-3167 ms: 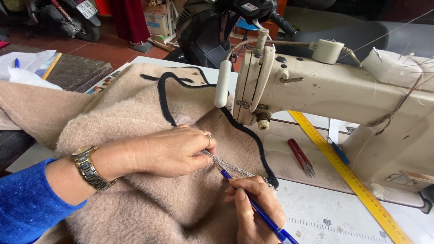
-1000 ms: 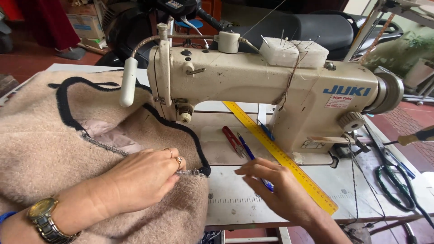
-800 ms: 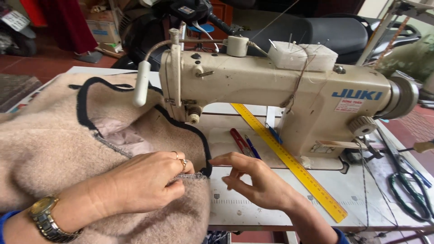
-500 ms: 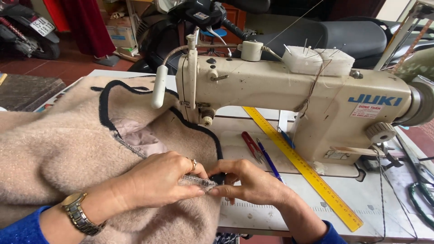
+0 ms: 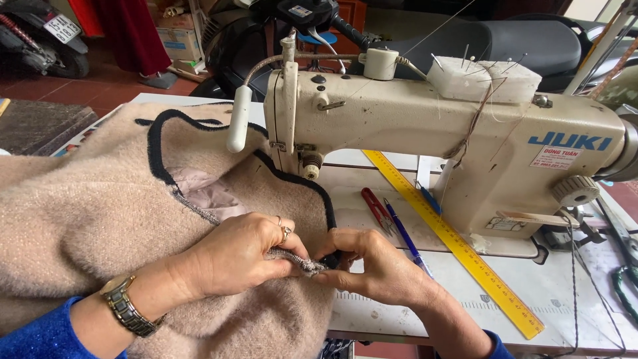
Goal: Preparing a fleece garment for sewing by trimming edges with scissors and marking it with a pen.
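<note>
Fabric could be slipping out of line here — the fuzzy beige garment (image 5: 100,213) is lying in a heavy heap over the left of the sewing table (image 5: 565,292), and its weight, I judge, is pulling against the small stretch of edge being pinched, so the fold could be drifting before it is fixed. The left hand (image 5: 239,256), wearing a metal wristwatch (image 5: 126,309) and a ring, is lying palm-down on the cloth with its fingers curled closed, thumb and forefinger gripping the grey stitched edge (image 5: 296,259). The right hand (image 5: 375,266) is meeting it just beside, fingers bent and closed, pinching the same edge where the black trim (image 5: 319,193) is ending — the two thumbs are nearly touching. Further right, red snips (image 5: 377,209), a blue pen (image 5: 405,239) and a yellow ruler (image 5: 452,239) are lying below the cream sewing machine (image 5: 452,126), apart from both hands.
</note>
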